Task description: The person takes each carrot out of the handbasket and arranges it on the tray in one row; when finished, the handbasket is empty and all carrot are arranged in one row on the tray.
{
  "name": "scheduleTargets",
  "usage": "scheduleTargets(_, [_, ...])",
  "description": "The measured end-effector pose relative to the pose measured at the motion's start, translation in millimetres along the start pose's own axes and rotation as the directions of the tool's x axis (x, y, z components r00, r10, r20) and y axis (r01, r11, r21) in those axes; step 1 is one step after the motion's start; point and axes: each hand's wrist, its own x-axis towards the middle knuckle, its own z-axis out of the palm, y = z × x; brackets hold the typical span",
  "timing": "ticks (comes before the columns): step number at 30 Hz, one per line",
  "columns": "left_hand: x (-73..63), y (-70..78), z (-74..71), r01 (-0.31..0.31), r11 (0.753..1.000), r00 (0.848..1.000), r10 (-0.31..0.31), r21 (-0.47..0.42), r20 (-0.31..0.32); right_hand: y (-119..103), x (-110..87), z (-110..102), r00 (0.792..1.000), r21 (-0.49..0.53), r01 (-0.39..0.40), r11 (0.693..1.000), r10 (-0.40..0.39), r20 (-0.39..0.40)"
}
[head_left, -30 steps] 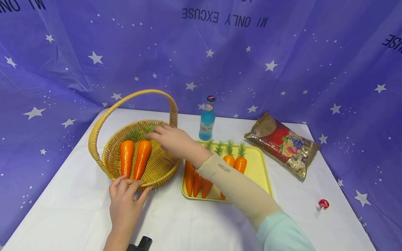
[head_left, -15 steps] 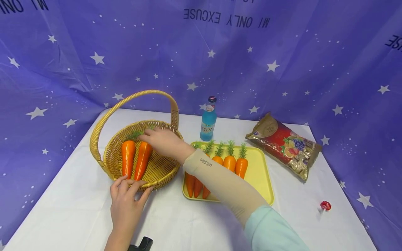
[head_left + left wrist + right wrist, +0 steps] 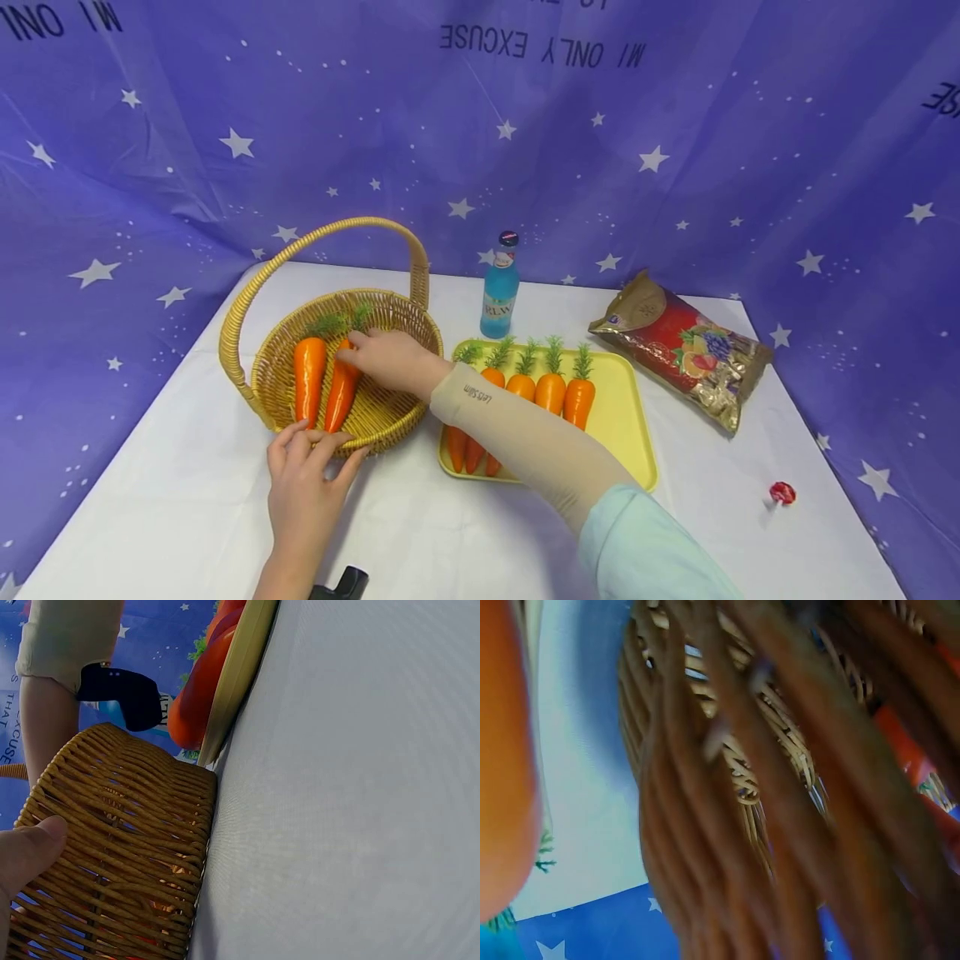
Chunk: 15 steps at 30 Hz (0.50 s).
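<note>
The carrot (image 3: 342,400) lies in the basket (image 3: 401,427), just right of a second carrot (image 3: 309,379), with the right hand (image 3: 393,360) touching its upper part, whether gripping I cannot tell, while the left hand (image 3: 302,496) grips the basket's near rim.

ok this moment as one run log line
left hand: grips basket; right hand: touches carrot; basket: two carrots visible; tray: more carrots
</note>
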Motion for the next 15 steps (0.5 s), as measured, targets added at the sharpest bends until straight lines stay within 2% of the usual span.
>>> scheduleTargets(10, [0.9, 0.4, 0.6, -0.006, 1.000, 1.000, 0.006, -0.004, -0.004, -0.8, 6.8, 5.8, 1.000, -0.001, -0.012, 1.000, 0.012, -0.005])
scheduleTargets(15, [-0.1, 0.0, 0.1, 0.000, 1.000, 1.000, 0.000, -0.002, 0.001, -1.0, 10.3, 11.7, 0.997, 0.033, -0.059, 0.998, 0.057, 0.050])
